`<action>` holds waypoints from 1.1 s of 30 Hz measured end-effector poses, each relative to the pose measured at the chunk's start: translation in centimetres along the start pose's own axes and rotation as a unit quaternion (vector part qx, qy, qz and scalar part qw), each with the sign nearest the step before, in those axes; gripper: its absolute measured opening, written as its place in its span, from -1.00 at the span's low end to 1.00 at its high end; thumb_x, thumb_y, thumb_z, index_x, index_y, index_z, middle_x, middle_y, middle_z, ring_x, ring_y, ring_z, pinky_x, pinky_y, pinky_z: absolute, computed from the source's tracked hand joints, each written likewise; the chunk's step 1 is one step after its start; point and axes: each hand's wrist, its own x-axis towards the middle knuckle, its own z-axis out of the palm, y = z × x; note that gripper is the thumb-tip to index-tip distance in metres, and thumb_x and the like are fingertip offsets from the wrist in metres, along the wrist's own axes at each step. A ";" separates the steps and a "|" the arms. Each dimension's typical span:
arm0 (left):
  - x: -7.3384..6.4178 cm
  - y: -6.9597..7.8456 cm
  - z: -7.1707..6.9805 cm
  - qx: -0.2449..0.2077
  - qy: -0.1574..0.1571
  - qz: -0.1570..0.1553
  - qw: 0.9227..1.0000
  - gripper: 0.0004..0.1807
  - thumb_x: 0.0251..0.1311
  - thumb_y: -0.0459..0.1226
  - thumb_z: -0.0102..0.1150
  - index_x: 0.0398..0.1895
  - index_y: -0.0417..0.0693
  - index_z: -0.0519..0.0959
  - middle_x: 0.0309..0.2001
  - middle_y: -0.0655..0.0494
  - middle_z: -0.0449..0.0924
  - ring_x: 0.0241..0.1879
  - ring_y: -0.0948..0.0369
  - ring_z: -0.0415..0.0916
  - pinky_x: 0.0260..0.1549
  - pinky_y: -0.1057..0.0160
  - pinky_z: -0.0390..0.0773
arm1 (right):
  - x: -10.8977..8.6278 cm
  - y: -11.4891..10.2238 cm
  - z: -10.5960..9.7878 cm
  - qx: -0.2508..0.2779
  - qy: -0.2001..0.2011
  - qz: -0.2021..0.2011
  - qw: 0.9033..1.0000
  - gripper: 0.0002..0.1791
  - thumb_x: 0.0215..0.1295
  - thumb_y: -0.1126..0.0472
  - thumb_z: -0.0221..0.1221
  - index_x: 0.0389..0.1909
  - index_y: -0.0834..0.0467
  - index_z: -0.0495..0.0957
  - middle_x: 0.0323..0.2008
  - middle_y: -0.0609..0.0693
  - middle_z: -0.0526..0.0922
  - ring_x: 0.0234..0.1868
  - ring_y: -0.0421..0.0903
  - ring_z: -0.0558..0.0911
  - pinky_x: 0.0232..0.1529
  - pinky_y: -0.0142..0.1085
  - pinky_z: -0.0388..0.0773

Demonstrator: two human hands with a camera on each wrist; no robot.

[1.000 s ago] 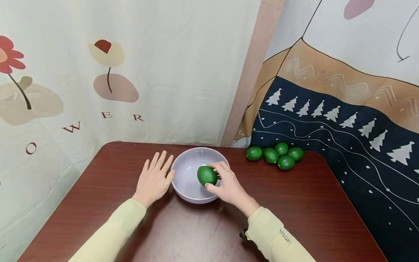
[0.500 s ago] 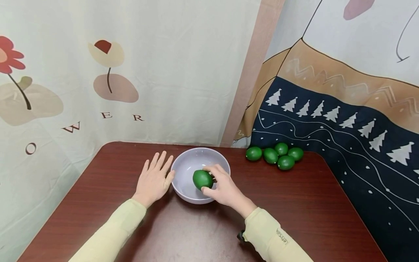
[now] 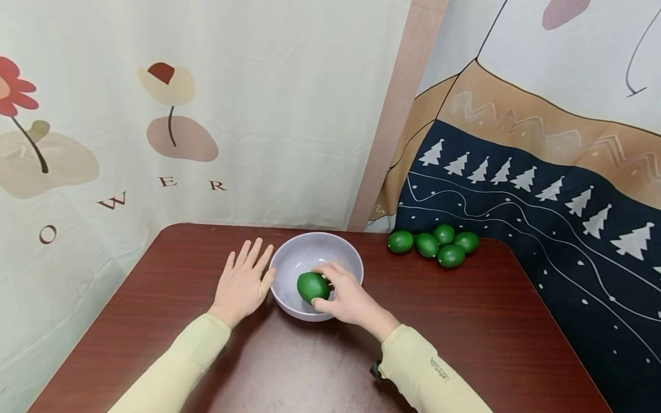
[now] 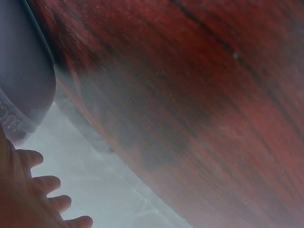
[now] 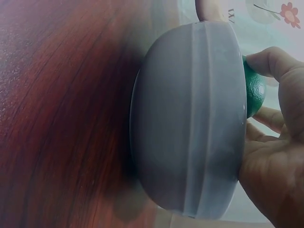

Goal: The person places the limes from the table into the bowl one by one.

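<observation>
A round pale lavender bowl (image 3: 289, 269) stands near the back of the table. Inside its rim, my right hand (image 3: 345, 295) pinches a green lime (image 3: 312, 287) between thumb and fingers. In the right wrist view, the lime (image 5: 255, 90) shows partly above the rim of the bowl (image 5: 190, 123), and the lower part is hidden by the wall. My left hand (image 3: 242, 282) lies with straight, spread fingers, its thumb at the bowl's left rim. Several fingers of that hand (image 4: 28, 194) show beside the bowl (image 4: 28, 66) in the left wrist view.
Several green limes (image 3: 427, 245) lie grouped at the back right of the dark red wooden table (image 3: 465, 321). A pale curtain (image 3: 279, 115) with printed flowers and a navy cloth (image 3: 516, 241) with tree prints hang behind the table's edge.
My right hand has moved the lime leftward and slightly toward me, lower within the bowl. The left hand and the bowl have stayed in place.
</observation>
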 end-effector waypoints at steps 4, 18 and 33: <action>0.0 0.0 0.0 0.002 -0.002 0.000 1.000 -0.34 0.59 0.03 -0.22 0.61 -0.07 0.22 0.62 -0.17 0.06 0.62 -0.17 -0.08 0.51 -0.31 -0.04 | 0.3 -0.1 0.1 -0.019 -0.010 -0.004 1.000 -0.42 0.16 0.21 0.36 0.24 0.20 0.54 0.10 0.06 0.57 -0.01 -0.06 0.61 0.02 -0.23 0.62; 0.0 0.0 -0.1 0.007 -0.001 0.002 1.000 -0.34 0.59 0.03 -0.22 0.61 -0.07 0.23 0.62 -0.18 0.07 0.61 -0.18 -0.05 0.50 -0.31 0.00 | 1.0 -0.4 0.4 -0.078 -0.061 -0.009 0.995 -0.42 0.21 0.20 0.37 0.27 0.22 0.53 0.11 0.07 0.59 0.01 -0.07 0.57 0.05 -0.27 0.56; 0.0 0.1 -0.1 0.000 -0.007 -0.003 1.000 -0.34 0.59 0.02 -0.21 0.61 -0.07 0.22 0.63 -0.17 0.05 0.62 -0.17 -0.09 0.51 -0.31 -0.06 | 1.8 -0.5 0.7 -0.142 -0.111 0.009 0.984 -0.47 0.27 0.23 0.39 0.25 0.24 0.56 0.10 0.07 0.66 0.05 -0.07 0.61 0.13 -0.27 0.56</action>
